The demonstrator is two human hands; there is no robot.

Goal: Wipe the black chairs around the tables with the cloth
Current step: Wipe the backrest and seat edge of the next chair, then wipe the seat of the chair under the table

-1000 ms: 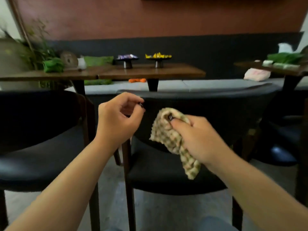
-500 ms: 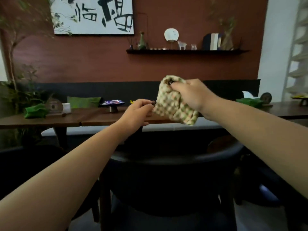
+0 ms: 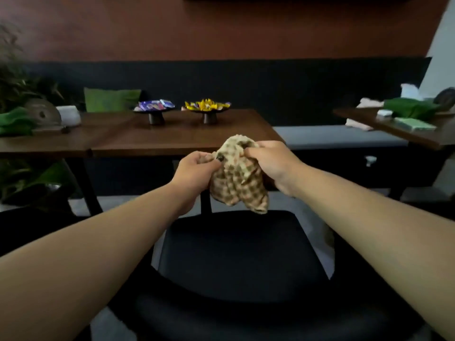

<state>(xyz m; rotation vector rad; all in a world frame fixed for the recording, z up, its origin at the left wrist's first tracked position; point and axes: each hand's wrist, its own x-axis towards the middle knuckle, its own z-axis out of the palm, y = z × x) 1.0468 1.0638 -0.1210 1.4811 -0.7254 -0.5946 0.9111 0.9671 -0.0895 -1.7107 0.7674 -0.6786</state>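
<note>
A beige checked cloth [image 3: 237, 175] hangs bunched in the air between both hands, above a black chair [image 3: 236, 262]. My left hand [image 3: 194, 173] pinches the cloth's left edge with its fingertips. My right hand [image 3: 273, 163] grips its top right part. The chair's dark padded seat lies directly below, and its curved black backrest crosses the bottom of the view close to me. The cloth does not touch the chair.
A brown wooden table [image 3: 152, 141] stands just beyond the chair with two small black stands of wrapped sweets [image 3: 154, 108]. A grey bench [image 3: 332, 136] runs along the dark wall. Another table [image 3: 398, 129] is at the right, plants at the left.
The view has dropped from the wall shelf down to the chair. My left hand has closed in and now pinches the cloth, which came down from chest height to just above the seat.
</note>
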